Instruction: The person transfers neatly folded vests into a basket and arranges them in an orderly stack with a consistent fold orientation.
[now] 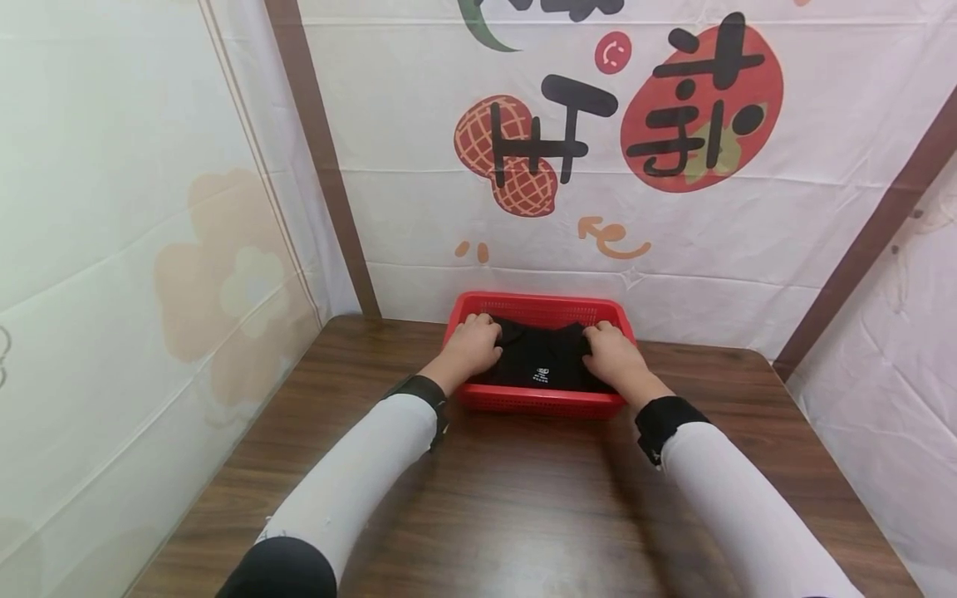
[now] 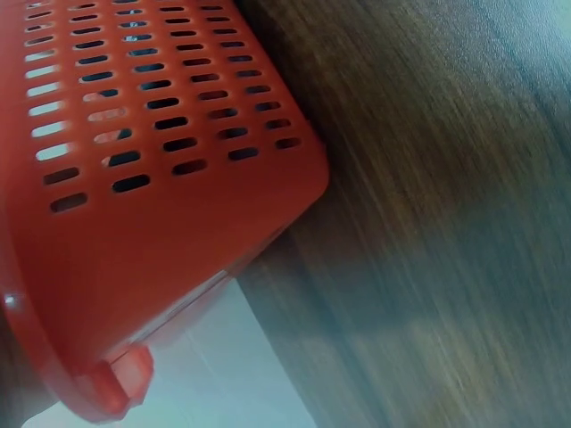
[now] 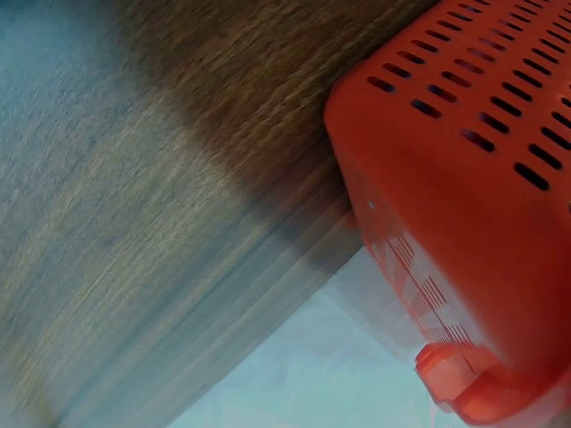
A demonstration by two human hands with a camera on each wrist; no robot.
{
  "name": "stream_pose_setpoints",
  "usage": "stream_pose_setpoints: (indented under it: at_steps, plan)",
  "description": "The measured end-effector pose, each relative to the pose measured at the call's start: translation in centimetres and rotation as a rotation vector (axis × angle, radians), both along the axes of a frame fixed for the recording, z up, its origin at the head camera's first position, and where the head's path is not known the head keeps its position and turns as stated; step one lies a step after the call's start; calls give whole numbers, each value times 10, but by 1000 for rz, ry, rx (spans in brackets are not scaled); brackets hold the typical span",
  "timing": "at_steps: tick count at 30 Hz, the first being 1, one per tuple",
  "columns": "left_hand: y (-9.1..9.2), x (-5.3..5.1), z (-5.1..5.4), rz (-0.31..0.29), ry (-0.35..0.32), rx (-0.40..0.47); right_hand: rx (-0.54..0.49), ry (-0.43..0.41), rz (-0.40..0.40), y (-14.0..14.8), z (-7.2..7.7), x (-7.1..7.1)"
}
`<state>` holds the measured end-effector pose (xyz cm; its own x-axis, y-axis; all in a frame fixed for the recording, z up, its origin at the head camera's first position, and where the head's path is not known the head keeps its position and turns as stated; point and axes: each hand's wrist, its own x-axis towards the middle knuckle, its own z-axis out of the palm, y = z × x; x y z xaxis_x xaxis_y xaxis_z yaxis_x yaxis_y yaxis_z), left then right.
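Observation:
A black garment (image 1: 542,357) with a small white print lies inside a red plastic basket (image 1: 538,403) at the back of the table. My left hand (image 1: 475,344) grips the garment's left side, its fingers curled over the cloth inside the basket's left wall. On the other side, my right hand (image 1: 613,355) pinches the right edge of the garment. Neither hand shows in the wrist views. There, the slotted basket wall (image 2: 169,214) fills the upper left of the left wrist view, and the basket corner (image 3: 428,169) takes up the right of the right wrist view.
The brown wooden table (image 1: 523,498) extends in front of the basket and to both sides. Directly behind the basket hangs a white printed cloth (image 1: 404,208). Another white curtain (image 1: 127,249) borders the table on the left, and one (image 1: 897,349) on the right.

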<state>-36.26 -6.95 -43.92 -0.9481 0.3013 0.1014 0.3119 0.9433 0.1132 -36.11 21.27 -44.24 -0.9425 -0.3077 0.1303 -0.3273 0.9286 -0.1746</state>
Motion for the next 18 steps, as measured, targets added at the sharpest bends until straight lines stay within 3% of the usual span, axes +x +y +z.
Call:
stream_pose_setpoints:
  at_steps: [8,18]
  plan:
    - [-3,2,5,-11,-28,46,-29,23,31,6,5,2]
    - [-4,9,6,-54,-11,67,-42,45,47,8,9,10]
